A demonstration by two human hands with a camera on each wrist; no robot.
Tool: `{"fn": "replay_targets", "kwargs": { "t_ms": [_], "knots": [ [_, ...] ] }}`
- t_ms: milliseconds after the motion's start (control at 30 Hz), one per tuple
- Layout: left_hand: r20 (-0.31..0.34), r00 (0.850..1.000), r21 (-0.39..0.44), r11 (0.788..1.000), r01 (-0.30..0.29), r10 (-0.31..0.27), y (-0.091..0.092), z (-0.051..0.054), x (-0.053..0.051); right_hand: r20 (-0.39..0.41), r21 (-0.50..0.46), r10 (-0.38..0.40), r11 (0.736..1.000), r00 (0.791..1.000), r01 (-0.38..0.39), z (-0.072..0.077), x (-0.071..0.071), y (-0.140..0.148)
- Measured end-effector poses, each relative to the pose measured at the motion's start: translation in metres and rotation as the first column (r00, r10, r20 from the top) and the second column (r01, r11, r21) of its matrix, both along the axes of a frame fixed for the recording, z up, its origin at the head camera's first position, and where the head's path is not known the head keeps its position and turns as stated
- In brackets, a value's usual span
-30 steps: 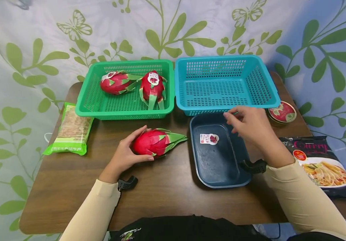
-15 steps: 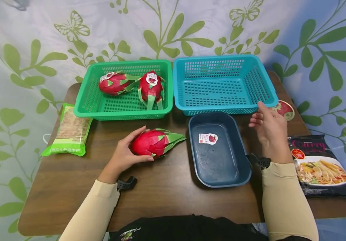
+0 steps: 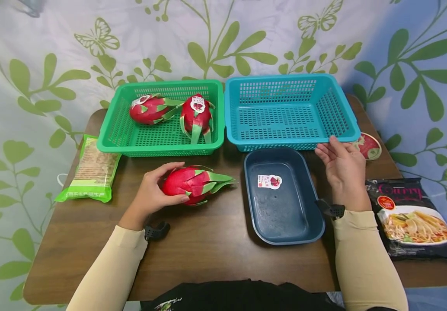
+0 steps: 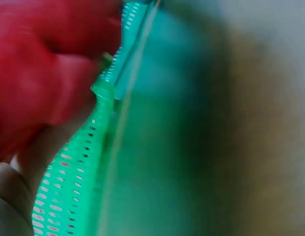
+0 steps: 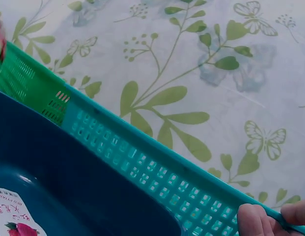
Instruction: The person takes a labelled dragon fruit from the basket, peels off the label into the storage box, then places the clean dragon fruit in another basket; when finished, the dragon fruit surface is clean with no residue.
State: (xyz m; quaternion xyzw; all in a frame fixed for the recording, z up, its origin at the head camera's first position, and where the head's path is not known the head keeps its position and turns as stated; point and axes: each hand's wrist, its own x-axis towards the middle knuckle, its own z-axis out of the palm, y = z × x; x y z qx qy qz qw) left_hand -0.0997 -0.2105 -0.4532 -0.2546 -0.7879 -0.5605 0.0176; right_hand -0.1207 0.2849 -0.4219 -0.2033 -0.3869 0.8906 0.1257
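My left hand grips a red dragon fruit with green scales, its leafy tip pointing right. The left wrist view has the red fruit blurred and close, beside the green basket. My right hand is at the front right corner of the blue basket. In the right wrist view, its thumb and fingers pinch the basket's rim from both sides. A dark blue tray stands left of that hand, with a dragon fruit sticker inside it.
A green basket holds two dragon fruits, each with a sticker. At the left lies a green-edged food packet. A round red-lidded tin and a black curry noodle packet are at the right, on the brown table.
My right hand has moved right from above the tray to the blue basket's front rim and now pinches it. My left hand has shifted slightly left with the dragon fruit.
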Motion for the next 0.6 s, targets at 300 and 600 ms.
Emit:
{"fn": "replay_targets", "kwargs": {
  "t_ms": [300, 600],
  "knots": [
    [-0.136, 0.988, 0.099, 0.991, 0.086, -0.072, 0.039, 0.081, -0.043, -0.039, 0.004, -0.008, 1.0, 0.999, 0.009, 0.001, 0.003, 0.001],
    [-0.085, 0.995, -0.097, 0.994, 0.05, -0.058, 0.109, 0.123, -0.127, -0.064, 0.011, -0.018, 1.0, 0.998, 0.019, -0.002, 0.001, -0.004]
  ]
}}
